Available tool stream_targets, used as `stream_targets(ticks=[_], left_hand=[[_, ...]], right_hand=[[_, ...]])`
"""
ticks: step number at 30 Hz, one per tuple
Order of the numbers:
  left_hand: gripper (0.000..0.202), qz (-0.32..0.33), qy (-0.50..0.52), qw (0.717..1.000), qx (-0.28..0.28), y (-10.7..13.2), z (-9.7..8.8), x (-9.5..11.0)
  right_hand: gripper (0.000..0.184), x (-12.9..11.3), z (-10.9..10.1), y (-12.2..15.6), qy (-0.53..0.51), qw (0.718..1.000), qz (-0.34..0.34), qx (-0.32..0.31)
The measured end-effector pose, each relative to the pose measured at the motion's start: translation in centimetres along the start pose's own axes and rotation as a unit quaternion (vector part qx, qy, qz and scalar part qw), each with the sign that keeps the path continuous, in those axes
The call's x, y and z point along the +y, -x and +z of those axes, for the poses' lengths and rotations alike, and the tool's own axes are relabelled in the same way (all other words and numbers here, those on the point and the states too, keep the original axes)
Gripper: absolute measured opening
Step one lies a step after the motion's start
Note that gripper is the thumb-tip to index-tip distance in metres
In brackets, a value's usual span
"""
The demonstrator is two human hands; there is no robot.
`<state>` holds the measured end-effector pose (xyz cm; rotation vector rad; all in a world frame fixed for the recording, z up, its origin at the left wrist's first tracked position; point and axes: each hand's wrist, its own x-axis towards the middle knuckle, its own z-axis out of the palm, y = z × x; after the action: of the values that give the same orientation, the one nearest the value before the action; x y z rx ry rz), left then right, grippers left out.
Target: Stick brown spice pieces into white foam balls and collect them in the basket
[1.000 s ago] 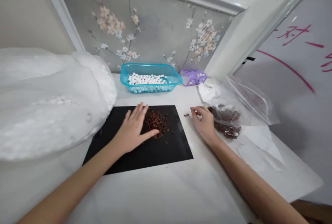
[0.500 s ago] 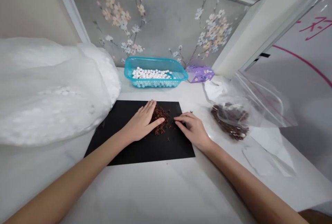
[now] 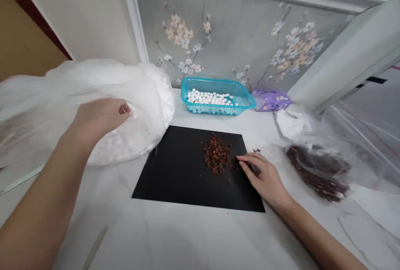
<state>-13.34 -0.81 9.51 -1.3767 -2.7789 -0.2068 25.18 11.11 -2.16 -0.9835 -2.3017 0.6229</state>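
My left hand [image 3: 101, 118] is over a big translucent white bag [image 3: 150, 91] full of small white balls. Its thumb and fingers are pinched together at the bag's surface; what they hold is too small to make out. A heap of small reddish-brown dried bits [image 3: 216, 153] lies on a black sheet [image 3: 178, 178]. My right hand [image 3: 262, 174] rests at the sheet's right edge, fingertips pinched on a small dark-brown dried bit [image 3: 236, 159] just right of the heap.
Behind the sheet stands a blue plastic basket [image 3: 218, 108] with white balls inside. A purple tissue pack [image 3: 271, 100] is beside it. To the right lies a clear bag [image 3: 321, 170] of dark-brown dried bits. A flowered panel [image 3: 237, 41] backs the white table [image 3: 162, 236].
My left hand has left the brown heap and moved left to the white bag. My right hand stays pinched beside the heap. The camera view has turned left.
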Motion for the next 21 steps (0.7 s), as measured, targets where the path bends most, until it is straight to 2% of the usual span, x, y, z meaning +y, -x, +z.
stream_targets(ticks=[3, 5, 9, 12, 14, 16, 17, 18, 19, 20, 21], left_hand=[[0.032, -0.013, -0.052, 0.998, -0.028, 0.7, -0.5, 1.6], [0.036, 0.001, -0.06, 0.998, -0.033, 0.9, -0.5, 2.2], [0.037, 0.031, -0.06, 0.997, -0.03, 0.6, 0.2, 1.6], [0.034, 0.056, -0.034, 0.997, -0.036, 0.4, -0.1, 0.3], [0.032, 0.048, -0.016, 0.998, -0.024, 0.6, -0.9, 0.2], [0.033, 0.049, 0.042, 0.998, 0.006, 1.2, -1.6, 1.5], [0.033, 0.069, 0.105, 0.992, 0.016, 1.7, -1.7, 2.8], [0.033, 0.101, 0.189, 0.977, 0.008, 2.2, -1.4, 4.3], [0.033, 0.147, 0.291, 0.945, -0.008, 2.9, -0.8, 6.1], [0.033, 0.174, 0.395, 0.901, -0.039, 3.6, 0.3, 8.0], [0.034, 0.173, 0.488, 0.85, -0.097, 4.3, 1.6, 9.8]], right_hand=[[0.02, 0.0, -0.1, -0.1, -0.019, 1.0, 0.021, 0.002], [0.02, 0.0, -0.1, 0.0, -0.032, 0.999, 0.029, 0.001], [0.018, 0.1, -0.1, 0.0, -0.04, 0.999, 0.026, -0.001], [0.016, 0.2, -0.1, 0.1, -0.054, 0.998, 0.019, 0.008], [0.014, 0.1, -0.2, 0.1, -0.06, 0.998, 0.013, 0.024], [0.011, -0.3, -0.3, 0.0, -0.061, 0.997, 0.002, 0.056], [0.01, -0.6, -0.4, -0.1, -0.062, 0.995, -0.005, 0.078], [0.008, -1.0, -0.3, -0.2, -0.065, 0.993, -0.01, 0.1], [0.008, -1.3, -0.2, -0.3, -0.074, 0.99, -0.013, 0.117], [0.007, -1.8, -0.1, -0.5, -0.091, 0.988, -0.012, 0.127], [0.008, -2.1, 0.2, -0.8, -0.118, 0.985, -0.004, 0.129]])
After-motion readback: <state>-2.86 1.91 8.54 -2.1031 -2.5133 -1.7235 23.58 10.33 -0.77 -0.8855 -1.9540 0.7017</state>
